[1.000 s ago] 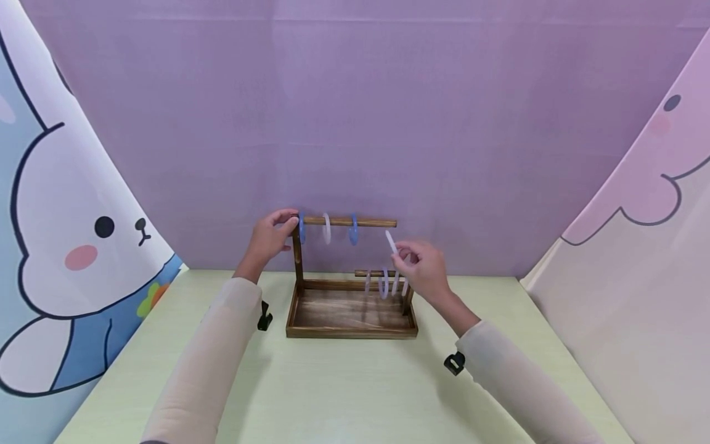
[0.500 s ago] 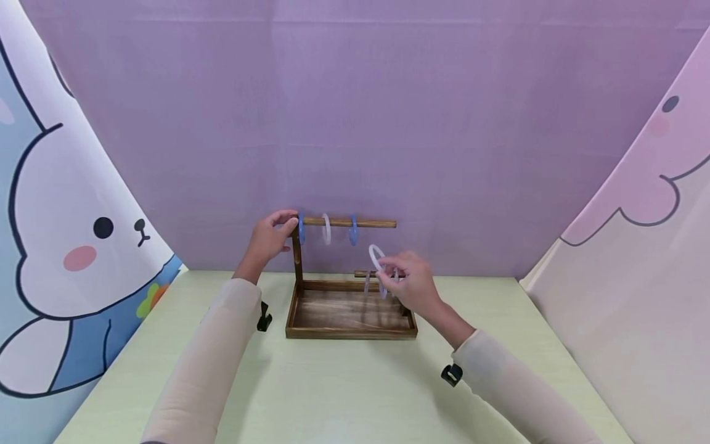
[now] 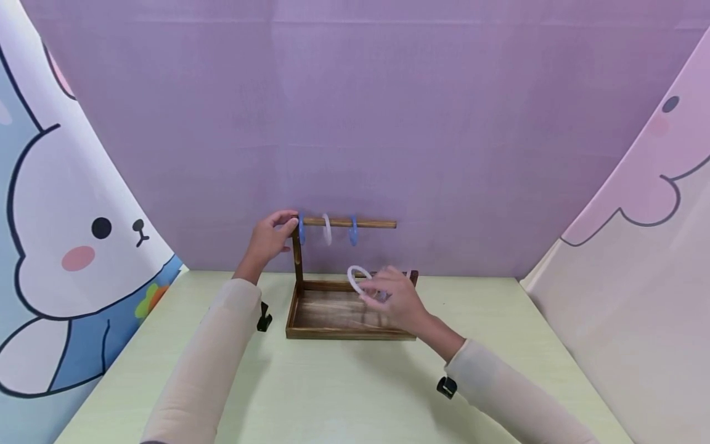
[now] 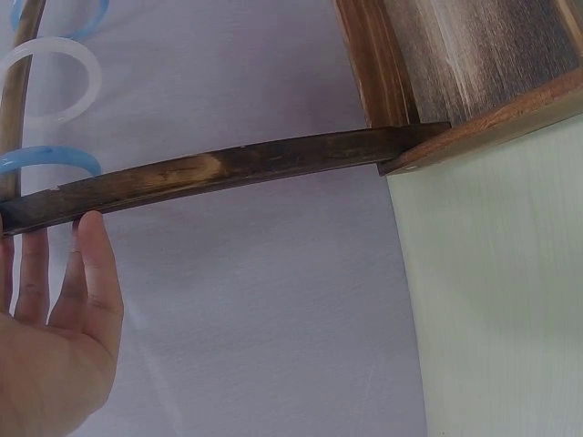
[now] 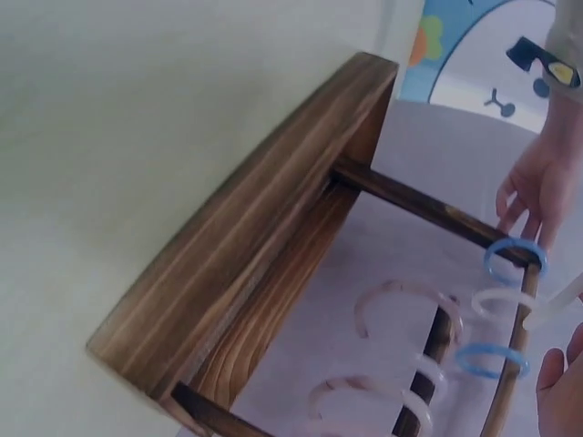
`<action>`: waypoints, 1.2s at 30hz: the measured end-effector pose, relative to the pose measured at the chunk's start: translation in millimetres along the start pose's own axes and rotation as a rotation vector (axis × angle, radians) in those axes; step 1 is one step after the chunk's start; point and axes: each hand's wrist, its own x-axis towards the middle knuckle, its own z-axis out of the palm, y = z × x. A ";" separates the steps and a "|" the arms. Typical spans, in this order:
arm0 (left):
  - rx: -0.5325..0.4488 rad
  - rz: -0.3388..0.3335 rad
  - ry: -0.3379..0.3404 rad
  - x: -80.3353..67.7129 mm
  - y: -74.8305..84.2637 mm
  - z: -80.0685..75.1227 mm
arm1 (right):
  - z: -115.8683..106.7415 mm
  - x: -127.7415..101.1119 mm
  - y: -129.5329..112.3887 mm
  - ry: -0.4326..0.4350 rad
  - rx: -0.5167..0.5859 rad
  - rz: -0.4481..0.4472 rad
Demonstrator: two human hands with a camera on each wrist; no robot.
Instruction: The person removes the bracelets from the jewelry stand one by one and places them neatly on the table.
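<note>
A dark wooden stand (image 3: 349, 333) has a tray base, a tall post on its left and an upper rod (image 3: 377, 224). On that rod hang a blue ring (image 3: 302, 229), a white ring (image 3: 326, 229) and another blue ring (image 3: 353, 230). My left hand (image 3: 272, 237) grips the top of the post (image 4: 237, 168). My right hand (image 3: 391, 297) pinches a loose white ring (image 3: 357, 276) low over the tray, in front of the short lower rod. The hand hides that rod in the head view. The right wrist view shows several pale rings (image 5: 401, 300) hanging on it.
The stand sits at the back of a pale green table (image 3: 344, 394), close to a purple backdrop (image 3: 355, 123). Cartoon-printed curtains (image 3: 66, 246) close in both sides. Bare tabletop lies between the stand and me.
My right hand has come down and leftward with the white ring, from near the upper rod's free end to low over the tray. The ring has tipped flatter. The left hand has stayed put.
</note>
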 end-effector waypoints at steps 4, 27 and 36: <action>-0.001 0.002 -0.001 0.3 -0.2 0.0 | 6.6 -2.3 -7.0 -0.033 -0.011 -0.030; -0.007 0.001 -0.010 -0.8 0.9 0.1 | 59.3 -25.6 -29.3 -0.315 -0.104 -0.293; 0.009 0.011 -0.014 -0.3 3.2 -3.8 | 81.1 -27.1 -35.3 -0.388 -0.124 -0.421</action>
